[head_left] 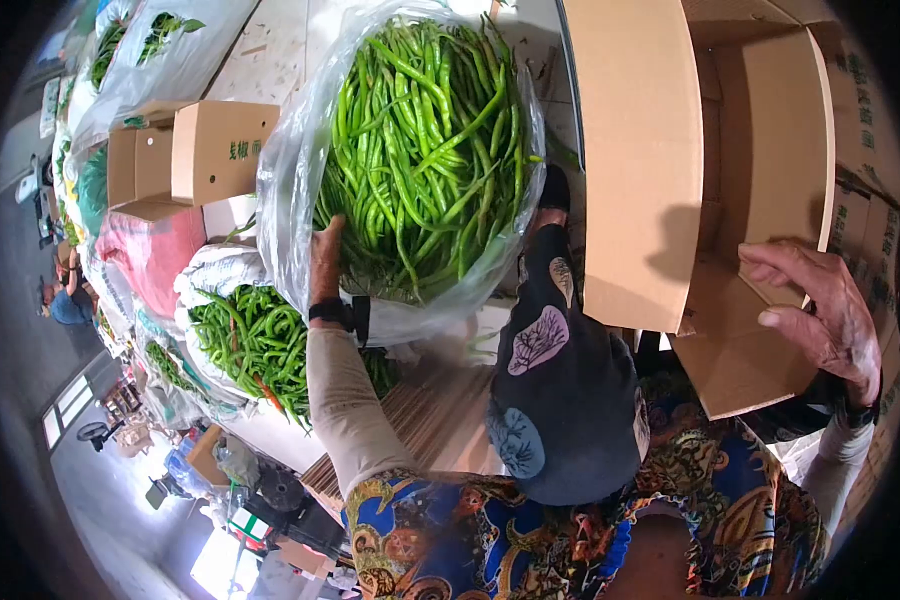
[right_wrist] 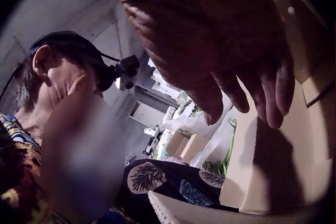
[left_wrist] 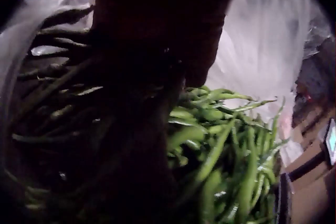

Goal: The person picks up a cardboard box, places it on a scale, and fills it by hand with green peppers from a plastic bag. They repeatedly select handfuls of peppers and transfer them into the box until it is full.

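Observation:
Long green peppers (head_left: 425, 150) heap up inside a large clear plastic bag (head_left: 290, 200). My left hand (head_left: 326, 262) reaches in at the near left edge of the heap, its fingers largely hidden among the peppers. In the left wrist view that hand is a dark shape over the peppers, and I cannot tell whether it grips any. To the right, an open cardboard box (head_left: 638, 150) stands with its flaps spread. Over the box's near end is my right hand (head_left: 818, 308), fingers apart and slightly bent, holding nothing. Its shadow falls on the cardboard.
A second sack of green peppers (head_left: 255, 345) sits at left, with a small open carton (head_left: 225, 150) and a pink sack (head_left: 155, 250) beyond it. Printed cartons (head_left: 860, 110) stack along the right. My knee in dark patterned trousers (head_left: 565, 420) lies between bag and box.

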`<state>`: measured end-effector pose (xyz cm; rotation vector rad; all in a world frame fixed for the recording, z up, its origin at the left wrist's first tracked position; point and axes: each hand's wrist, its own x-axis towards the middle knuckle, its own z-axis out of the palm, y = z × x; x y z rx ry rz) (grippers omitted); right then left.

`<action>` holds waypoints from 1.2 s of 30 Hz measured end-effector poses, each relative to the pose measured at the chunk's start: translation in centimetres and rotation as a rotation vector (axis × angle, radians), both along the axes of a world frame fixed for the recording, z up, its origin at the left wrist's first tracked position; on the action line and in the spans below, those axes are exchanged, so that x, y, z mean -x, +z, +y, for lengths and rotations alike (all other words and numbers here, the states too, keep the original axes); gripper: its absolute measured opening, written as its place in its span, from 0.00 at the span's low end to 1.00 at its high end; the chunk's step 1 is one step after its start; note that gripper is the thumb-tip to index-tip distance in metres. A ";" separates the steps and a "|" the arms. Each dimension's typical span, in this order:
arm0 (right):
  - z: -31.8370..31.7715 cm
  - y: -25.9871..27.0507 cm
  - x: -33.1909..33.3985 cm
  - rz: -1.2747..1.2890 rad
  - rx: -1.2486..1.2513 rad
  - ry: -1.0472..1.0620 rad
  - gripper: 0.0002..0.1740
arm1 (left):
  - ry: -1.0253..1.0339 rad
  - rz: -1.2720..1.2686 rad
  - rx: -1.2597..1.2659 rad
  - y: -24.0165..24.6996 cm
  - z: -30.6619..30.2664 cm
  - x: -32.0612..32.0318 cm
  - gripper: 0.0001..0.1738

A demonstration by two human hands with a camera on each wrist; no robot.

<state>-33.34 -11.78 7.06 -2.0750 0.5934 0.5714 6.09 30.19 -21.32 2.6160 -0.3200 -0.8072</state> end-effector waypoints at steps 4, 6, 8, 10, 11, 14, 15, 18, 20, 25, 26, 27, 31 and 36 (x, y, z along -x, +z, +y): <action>0.1 0.4 0.1 -0.081 0.024 0.020 0.30 | -0.027 -0.044 0.606 2.0 -1.4 3.6 0.26; 0.2 0.9 0.2 -0.101 0.087 0.034 0.29 | 0.281 0.196 0.350 6.7 -5.2 4.5 0.23; 0.5 1.2 0.5 -0.125 0.141 0.051 0.28 | 0.246 0.374 0.476 6.4 -4.3 3.8 0.21; 0.6 1.3 0.7 -0.125 0.170 0.038 0.27 | 0.011 0.253 0.502 8.3 -5.1 4.2 0.19; 0.7 1.6 0.8 -0.138 0.174 0.029 0.27 | 0.161 0.490 0.578 9.3 -6.3 4.3 0.18; 1.2 2.1 0.8 -0.229 0.258 0.082 0.26 | 0.313 0.833 0.594 10.1 -7.2 5.6 0.18; 1.1 2.1 1.0 -0.243 0.271 0.107 0.26 | 0.293 0.762 0.608 11.1 -7.7 7.1 0.20; 1.3 2.6 1.3 -0.258 0.268 0.109 0.26 | 0.289 0.728 0.641 14.4 -8.6 9.9 0.23; 1.6 2.7 1.6 -0.271 0.251 0.099 0.25 | 0.314 0.749 0.668 16.6 -8.7 10.9 0.25; 1.8 2.7 2.6 -0.424 0.204 0.097 0.25 | 0.204 0.738 0.792 24.9 -10.5 14.5 0.30; 1.8 2.6 2.7 -0.442 0.215 0.091 0.25 | 0.199 0.701 0.829 26.2 -11.0 15.4 0.31; 1.8 2.5 2.9 -0.450 0.157 0.092 0.25 | 0.203 0.706 0.851 26.8 -11.2 15.9 0.35; 1.9 2.7 3.4 -0.498 -0.037 0.097 0.27 | -0.003 0.643 0.886 30.8 -12.7 17.7 0.37; 3.2 4.3 3.1 -0.554 -0.455 -0.092 0.36 | -0.099 0.583 0.849 37.0 -16.5 20.4 0.30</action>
